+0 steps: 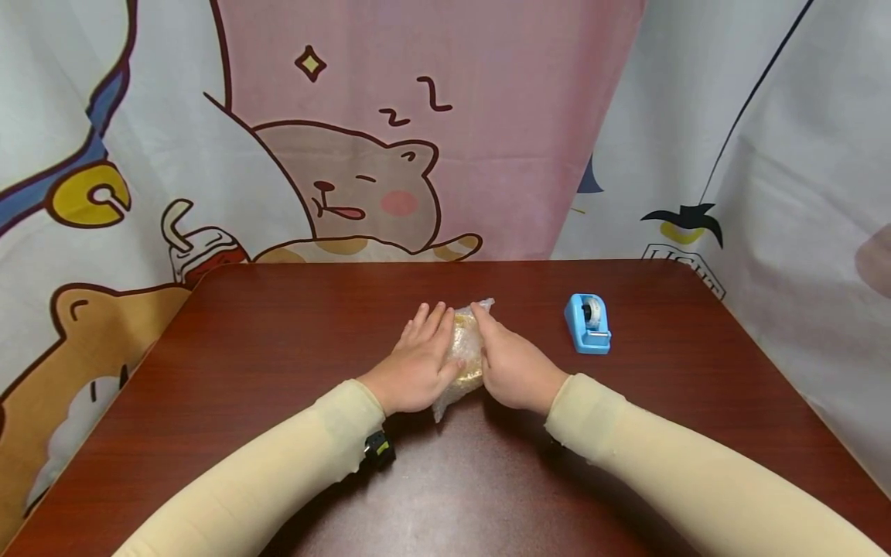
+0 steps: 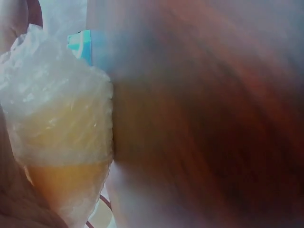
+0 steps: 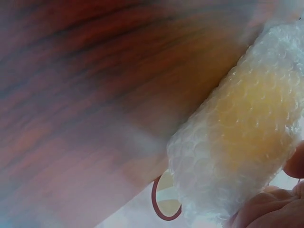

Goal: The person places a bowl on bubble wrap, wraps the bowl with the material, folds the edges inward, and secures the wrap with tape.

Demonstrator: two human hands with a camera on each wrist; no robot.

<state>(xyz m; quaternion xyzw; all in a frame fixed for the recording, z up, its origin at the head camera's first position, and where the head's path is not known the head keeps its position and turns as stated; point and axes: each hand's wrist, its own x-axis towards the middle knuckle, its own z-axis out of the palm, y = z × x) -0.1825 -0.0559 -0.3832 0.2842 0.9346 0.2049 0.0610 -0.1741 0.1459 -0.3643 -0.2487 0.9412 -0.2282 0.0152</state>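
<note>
A yellowish object wrapped in clear bubble wrap (image 1: 468, 346) lies on the table between the two hands in the head view. The wrap hides what the object is. My left hand (image 1: 412, 365) rests on its left side, fingers extended forward and the thumb lying over the wrap. Against the right side presses my right hand (image 1: 518, 365), its visible fingers fairly straight. Seen from the left wrist, the wrapped bundle (image 2: 64, 118) shows a yellow middle under crumpled plastic. Bubbles cover the bundle (image 3: 247, 123) in the right wrist view, with fingers (image 3: 273, 209) beside it.
A light blue tape dispenser (image 1: 588, 325) with a roll in it stands to the right of the hands. The dark red-brown wooden table (image 1: 278, 325) reaches back to a cartoon-printed curtain (image 1: 515, 116). Under the left sleeve a small black device (image 1: 379, 449) shows.
</note>
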